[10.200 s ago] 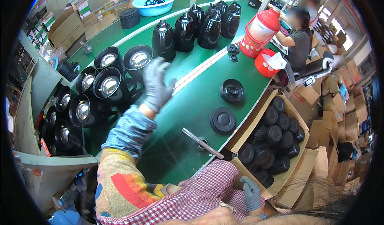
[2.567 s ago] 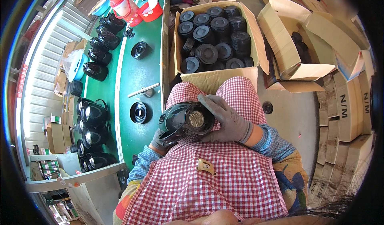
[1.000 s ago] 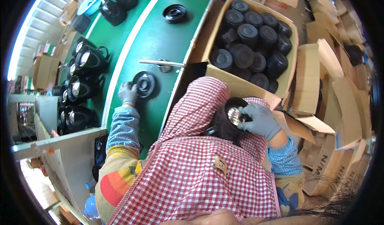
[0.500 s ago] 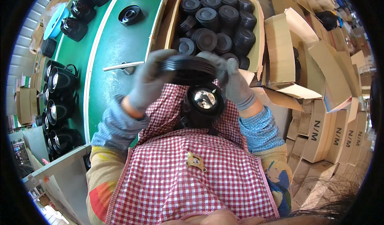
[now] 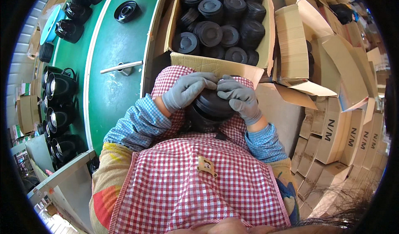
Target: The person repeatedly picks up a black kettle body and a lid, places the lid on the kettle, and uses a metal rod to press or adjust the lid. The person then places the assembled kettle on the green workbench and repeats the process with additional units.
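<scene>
A black round ribbed cover [image 5: 213, 105] sits over the mouth of a black rounded housing [image 5: 200, 125] in my lap, against the red checked apron. My left hand [image 5: 186, 91], in a grey glove, is curled over the cover's far left rim. Opposite it, my gloved right hand [image 5: 242, 97] grips the far right rim with bent fingers. Both hands press close together at the far side. The shiny inside of the housing is hidden under the cover, and some fingertips are out of sight.
A carton [image 5: 216, 61] full of stacked black ribbed covers stands just ahead. To the left, a green bench [image 5: 118, 38] bears a metal T-shaped tool [image 5: 122, 67], a loose black ring [image 5: 126, 11] and several black housings [image 5: 58, 119]. Opened cartons [image 5: 286, 43] stand at the right.
Both hands have brought the ribbed cover down and toward me, onto the housing. It was held tilted above the housing, whose shiny inside showed; that inside is now covered.
</scene>
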A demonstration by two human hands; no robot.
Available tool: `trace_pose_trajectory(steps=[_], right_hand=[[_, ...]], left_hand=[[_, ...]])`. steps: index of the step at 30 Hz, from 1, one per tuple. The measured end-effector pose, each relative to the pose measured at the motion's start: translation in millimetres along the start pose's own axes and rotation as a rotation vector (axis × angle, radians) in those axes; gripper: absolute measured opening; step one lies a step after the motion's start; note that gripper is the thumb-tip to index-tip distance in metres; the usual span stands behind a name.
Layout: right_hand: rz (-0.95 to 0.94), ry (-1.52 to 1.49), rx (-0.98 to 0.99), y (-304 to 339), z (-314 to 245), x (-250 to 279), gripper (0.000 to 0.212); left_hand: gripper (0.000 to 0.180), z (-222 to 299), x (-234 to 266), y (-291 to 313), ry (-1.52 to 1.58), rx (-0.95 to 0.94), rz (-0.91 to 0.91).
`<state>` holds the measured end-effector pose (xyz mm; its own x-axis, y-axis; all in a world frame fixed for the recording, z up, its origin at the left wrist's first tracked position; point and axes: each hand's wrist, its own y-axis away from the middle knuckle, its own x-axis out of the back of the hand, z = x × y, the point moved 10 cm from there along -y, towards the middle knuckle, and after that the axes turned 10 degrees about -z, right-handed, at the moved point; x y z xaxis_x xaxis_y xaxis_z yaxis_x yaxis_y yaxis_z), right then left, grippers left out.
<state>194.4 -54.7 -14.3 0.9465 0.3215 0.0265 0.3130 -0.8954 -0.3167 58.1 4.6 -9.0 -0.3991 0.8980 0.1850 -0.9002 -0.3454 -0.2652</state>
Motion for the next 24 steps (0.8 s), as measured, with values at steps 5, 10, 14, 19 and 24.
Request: trace_pose_trajectory(steps=[5,10,14,19,24], right_hand=[[-0.022,0.181,0.006,-3.9,-7.0,-7.2,0.014],[-0.022,0.188,0.003,-6.3,-0.9,-7.1,0.004],[-0.026,0.167,-0.045,-1.2,7.8,-9.8,0.006],[-0.002,0.216,-0.08,5.2,3.4,-16.7,0.008],[-0.022,0.2,-0.059,8.5,2.9,-21.8,0.008]], left_hand=[[0.043,0.6,1.0,1.8,-0.063,-0.068,-0.001],[0.038,6.6,0.7,3.3,-0.189,-0.158,-0.011],[0.034,6.4,-1.0,7.3,-0.201,-0.153,-0.012],[0.03,8.8,-10.4,10.0,-0.341,-0.201,-0.061],[0.029,19.0,-12.9,16.2,-0.291,-0.115,-0.02]])
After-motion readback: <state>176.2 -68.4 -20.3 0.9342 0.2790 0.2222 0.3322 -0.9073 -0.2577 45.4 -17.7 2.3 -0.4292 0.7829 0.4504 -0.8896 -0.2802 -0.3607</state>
